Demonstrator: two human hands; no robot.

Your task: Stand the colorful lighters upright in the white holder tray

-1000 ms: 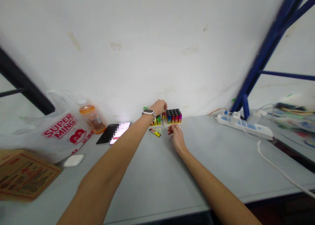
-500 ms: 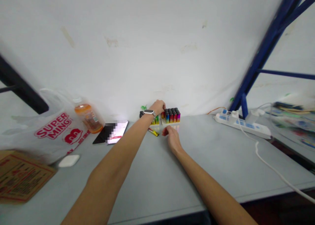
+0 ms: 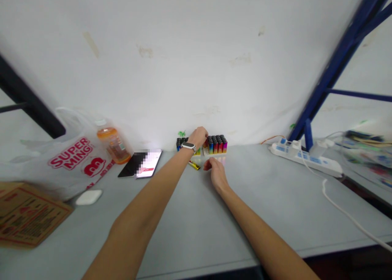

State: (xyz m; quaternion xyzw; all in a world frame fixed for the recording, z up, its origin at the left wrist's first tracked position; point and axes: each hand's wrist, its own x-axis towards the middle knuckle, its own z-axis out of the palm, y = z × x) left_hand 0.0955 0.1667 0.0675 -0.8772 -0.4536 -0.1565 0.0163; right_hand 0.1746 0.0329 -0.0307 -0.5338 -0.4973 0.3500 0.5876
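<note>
My left hand (image 3: 199, 137), with a white-banded watch at the wrist, reaches to the small upright cylinders at the wall. Its fingers are closed and point down at the left end of a block of cylinders (image 3: 218, 144) with black tops and multicoloured sides, which look like batteries. What the fingertips pinch is too small to make out. Left of that hand stand more black-topped cylinders (image 3: 180, 143), partly hidden by the wrist. My right hand (image 3: 216, 171) rests on the table before the block, fingers curled in; nothing shows in them. A yellow cylinder-like piece (image 3: 194, 165) lies between the hands.
On the left are a phone-like device (image 3: 150, 165), an orange drink bottle (image 3: 114, 145), a plastic bag (image 3: 64, 169), a white case (image 3: 88, 197) and a cardboard box (image 3: 30, 216). A power strip (image 3: 306, 159) with a cable (image 3: 339, 210) and a blue frame (image 3: 330, 67) stand right.
The whole view has shifted slightly to the right. My left hand has moved a little off the block, so more cylinders show on both sides of it. My right hand stays in place.
</note>
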